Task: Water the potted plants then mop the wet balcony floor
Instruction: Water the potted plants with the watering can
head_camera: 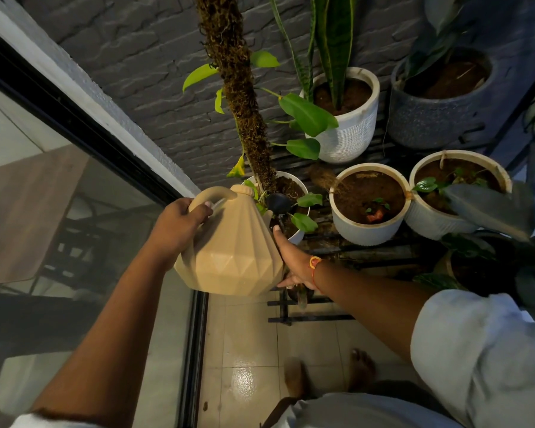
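Observation:
A beige faceted watering can (232, 251) is tilted toward a white pot (291, 193) that holds a moss pole (244, 97) with green leaves. My left hand (176, 223) grips the can's curved handle. My right hand (291, 257) lies against the can's right side and underside, fingers straight, supporting it. The can's black spout head (279, 204) hangs over the pot's soil. No water stream is clearly visible.
Several more pots stand on a black metal rack (322, 304): a snake plant in a ribbed white pot (349, 131), a grey pot (430, 118), two white pots (368, 223) (439, 220). A glass sliding door (74, 242) lies left, shiny tiled floor (247, 350) and my bare feet below.

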